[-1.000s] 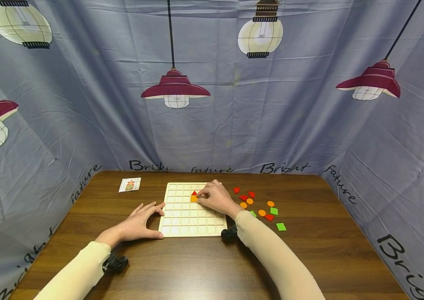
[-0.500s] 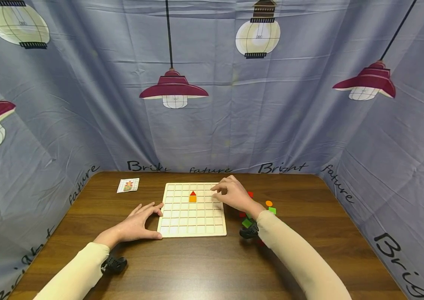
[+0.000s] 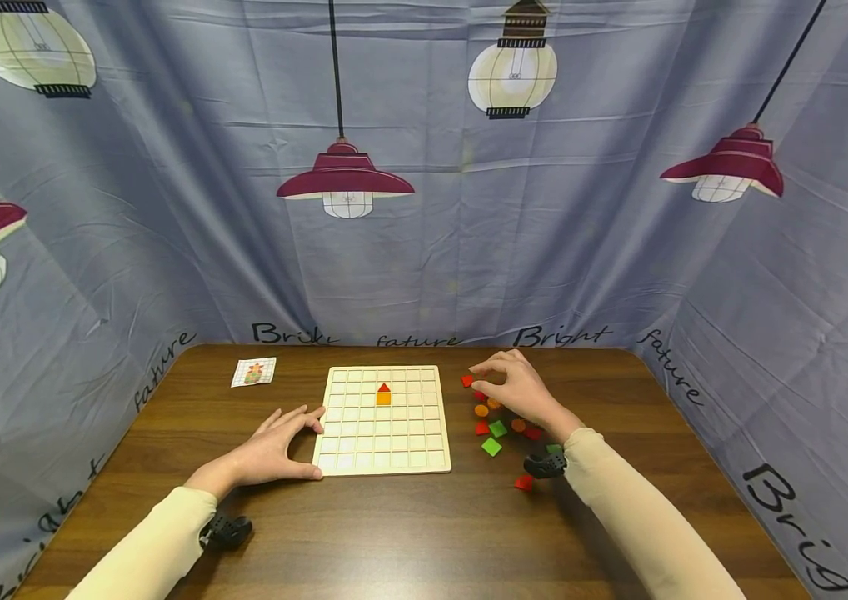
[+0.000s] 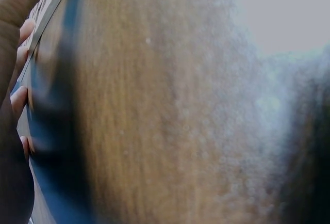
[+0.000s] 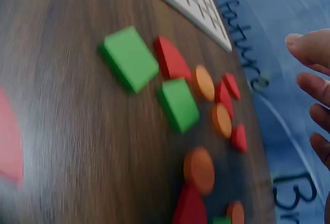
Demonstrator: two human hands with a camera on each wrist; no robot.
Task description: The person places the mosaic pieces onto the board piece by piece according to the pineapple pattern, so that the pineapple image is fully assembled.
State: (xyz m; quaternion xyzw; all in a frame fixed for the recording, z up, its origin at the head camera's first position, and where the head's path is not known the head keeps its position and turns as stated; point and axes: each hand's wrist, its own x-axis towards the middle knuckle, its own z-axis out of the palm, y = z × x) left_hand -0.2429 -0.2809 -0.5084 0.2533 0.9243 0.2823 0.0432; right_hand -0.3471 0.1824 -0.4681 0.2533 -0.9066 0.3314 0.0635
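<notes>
My left hand (image 3: pixel 272 452) touches the left edge of a pale gridded board (image 3: pixel 382 439), thumb at the near corner and fingertips farther up the side. On the board a red triangle (image 3: pixel 383 387) sits directly above an orange square (image 3: pixel 383 399). My right hand (image 3: pixel 520 389) is over the loose pieces right of the board, its thumb and fingers apart with nothing between them. Closest to its fingertips lies a red piece (image 3: pixel 466 381). The right wrist view shows green squares (image 5: pixel 130 59), orange discs (image 5: pixel 199 170) and red quarter-round pieces (image 5: pixel 171 59) on the table.
A small card (image 3: pixel 253 372) with a coloured picture on a grid lies at the back left of the wooden table (image 3: pixel 364 533). One red piece (image 3: pixel 524 482) lies nearer the front, apart from the others. A printed curtain (image 3: pixel 424 267) stands behind the table.
My right hand has left the orange square on the board and moved right, over the loose pieces. The left hand stays at the board's edge.
</notes>
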